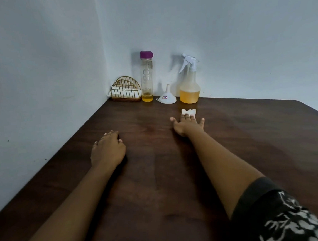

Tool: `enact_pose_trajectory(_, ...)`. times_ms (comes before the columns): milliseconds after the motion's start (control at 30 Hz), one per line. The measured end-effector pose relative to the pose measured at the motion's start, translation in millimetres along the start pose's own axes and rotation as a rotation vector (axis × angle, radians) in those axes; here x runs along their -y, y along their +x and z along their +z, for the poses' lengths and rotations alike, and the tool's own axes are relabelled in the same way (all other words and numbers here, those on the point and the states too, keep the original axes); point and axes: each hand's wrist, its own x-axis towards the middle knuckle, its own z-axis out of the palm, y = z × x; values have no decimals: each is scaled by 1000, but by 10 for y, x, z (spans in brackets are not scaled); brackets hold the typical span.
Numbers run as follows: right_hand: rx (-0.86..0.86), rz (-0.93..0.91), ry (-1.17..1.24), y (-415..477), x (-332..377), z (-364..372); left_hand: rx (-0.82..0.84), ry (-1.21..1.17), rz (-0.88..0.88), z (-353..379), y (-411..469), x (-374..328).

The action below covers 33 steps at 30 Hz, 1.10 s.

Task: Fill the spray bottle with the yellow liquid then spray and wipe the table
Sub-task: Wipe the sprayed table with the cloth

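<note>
A dark wooden table (pixel 158 176) fills the near scene. The left hand (pixel 107 148) rests on it, loosely curled and holding nothing. The right hand (pixel 187 125), farther right, lies flat with its fingers spread. At the far edge, right to left, stand the spray bottle (pixel 189 88), partly full of yellow liquid, a white funnel (pixel 167 97), a purple-capped bottle (pixel 147 78) and a gold wire napkin holder (pixel 126 90). The right fingertips press a white tissue (pixel 188 111), just near of the spray bottle.

Right hand (pixel 188 126) pressing tissue (pixel 188 111), spray bottle (pixel 189 86) just beyond
</note>
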Motion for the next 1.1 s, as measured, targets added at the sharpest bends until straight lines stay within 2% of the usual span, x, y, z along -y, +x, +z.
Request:
enact_pose_trajectory(67,-4,-51,-22,-159,236,71,-32,10,-23,-49,-34,52)
enact_pose_trajectory(133,-11,-184,-44,-402,618,211,-48,44,-52,-109,-77,154)
enact_pose_trajectory(200,7,-331,-45,-682,978,347,-16,93,-62,-154,-124,282)
enact_pose_trajectory(267,46,-399,-43,-862,1119,416,27,141,-49,-169,-162,390)
enact_pose_trajectory(367,25,-353,-33,-899,802,357,65,168,-23,-170,-228,459)
enact_pose_trajectory(467,-24,-178,-21,-843,244,234,81,184,-6,-175,-292,461)
enact_pose_trajectory(567,17,-63,-8,-913,19,169,88,182,-1,-183,-350,440)
enact_pose_trajectory(633,9,-68,-16,-1036,164,215,79,178,5,-182,-395,431)
enact_pose_trajectory(800,7,-384,-33,-1593,905,497,71,167,10,-211,-479,441)
enact_pose_trajectory(867,32,-428,-30,-1685,915,534,71,170,11,-219,-510,455)
enact_pose_trajectory(1100,14,-151,-23,-1788,47,361,95,188,27,-241,-622,462)
